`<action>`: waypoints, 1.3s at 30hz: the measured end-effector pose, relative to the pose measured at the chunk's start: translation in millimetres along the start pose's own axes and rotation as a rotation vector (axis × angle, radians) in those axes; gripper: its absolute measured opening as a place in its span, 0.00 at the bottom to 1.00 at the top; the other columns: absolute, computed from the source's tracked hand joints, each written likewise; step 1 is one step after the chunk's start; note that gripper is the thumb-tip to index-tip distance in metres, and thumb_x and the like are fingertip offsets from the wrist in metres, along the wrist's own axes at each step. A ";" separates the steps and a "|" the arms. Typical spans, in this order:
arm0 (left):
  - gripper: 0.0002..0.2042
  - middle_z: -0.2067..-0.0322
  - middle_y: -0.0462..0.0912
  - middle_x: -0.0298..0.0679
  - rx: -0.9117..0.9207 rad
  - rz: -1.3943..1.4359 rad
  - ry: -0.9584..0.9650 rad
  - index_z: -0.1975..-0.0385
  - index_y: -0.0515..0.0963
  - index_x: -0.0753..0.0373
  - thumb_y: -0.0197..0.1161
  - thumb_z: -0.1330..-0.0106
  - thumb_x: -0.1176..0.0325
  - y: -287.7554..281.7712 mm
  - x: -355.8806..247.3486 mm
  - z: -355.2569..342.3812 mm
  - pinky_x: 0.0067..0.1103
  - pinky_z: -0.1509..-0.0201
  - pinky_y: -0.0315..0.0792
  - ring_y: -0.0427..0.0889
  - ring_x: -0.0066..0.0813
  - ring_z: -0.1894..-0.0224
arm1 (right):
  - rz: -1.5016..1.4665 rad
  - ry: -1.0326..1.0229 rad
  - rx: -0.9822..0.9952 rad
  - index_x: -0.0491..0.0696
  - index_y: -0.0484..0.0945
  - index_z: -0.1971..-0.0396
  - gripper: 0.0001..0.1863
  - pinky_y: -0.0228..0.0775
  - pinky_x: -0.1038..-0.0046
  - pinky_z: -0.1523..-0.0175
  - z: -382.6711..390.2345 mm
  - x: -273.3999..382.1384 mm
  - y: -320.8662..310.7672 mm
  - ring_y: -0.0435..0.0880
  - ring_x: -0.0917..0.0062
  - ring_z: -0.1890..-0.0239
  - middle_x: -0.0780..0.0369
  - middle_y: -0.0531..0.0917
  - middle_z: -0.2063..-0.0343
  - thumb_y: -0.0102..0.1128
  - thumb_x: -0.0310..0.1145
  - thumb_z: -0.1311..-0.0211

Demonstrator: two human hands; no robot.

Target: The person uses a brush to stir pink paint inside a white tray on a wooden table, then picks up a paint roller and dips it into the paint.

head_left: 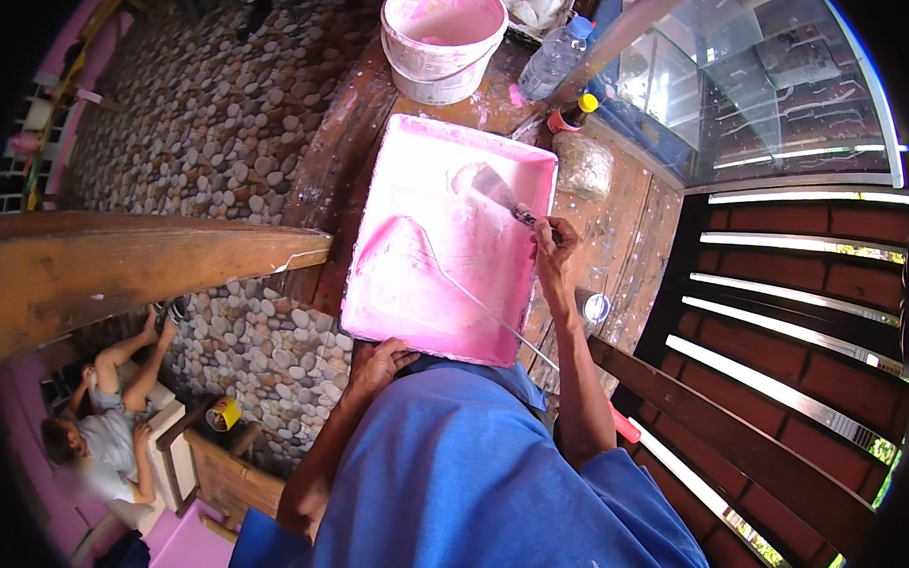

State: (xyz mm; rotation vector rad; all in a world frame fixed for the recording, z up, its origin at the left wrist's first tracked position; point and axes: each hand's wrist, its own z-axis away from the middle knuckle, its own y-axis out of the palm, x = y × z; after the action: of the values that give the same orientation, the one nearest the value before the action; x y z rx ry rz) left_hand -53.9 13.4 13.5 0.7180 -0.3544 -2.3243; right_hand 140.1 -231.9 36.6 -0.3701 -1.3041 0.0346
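Note:
A paint tray (394, 297) coated in pink and white paint lies on a paint-spattered wooden surface. My right hand (558, 250) has its fingers closed on the dark handle of a wide, paint-smeared brush or scraper (488, 188), whose head rests inside the tray. My left hand (382, 363) grips the tray's near edge at its left corner. A bent metal rod (479, 305) with a red handle (627, 427), like a roller frame, lies across the tray and runs under my right forearm.
A white bucket (438, 83), bottle (547, 62), yellow-capped bottle (567, 117), clear bag (584, 165) and small can (595, 307) stand around the tray. A glass case (771, 95) is right, a wooden beam (145, 263) left. A seated person (118, 453) is lower left, near a yellow bucket (223, 414).

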 end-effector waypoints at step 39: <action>0.07 0.61 0.77 0.41 0.026 -0.051 0.040 0.64 0.72 0.65 0.53 0.41 0.72 -2.1 0.3 -6.6 0.30 0.46 0.69 0.76 0.32 0.56 | 0.045 -0.026 -0.008 0.38 0.77 0.70 0.13 0.64 0.81 0.83 -20.6 -10.8 51.3 0.74 0.83 0.87 0.61 0.78 0.84 0.55 0.36 0.40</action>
State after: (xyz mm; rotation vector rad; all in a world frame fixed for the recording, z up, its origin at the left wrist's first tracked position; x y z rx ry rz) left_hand -51.4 14.3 7.1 0.7939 -0.3526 -2.3532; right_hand 166.0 -191.2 7.5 -0.4071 -1.3218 0.0725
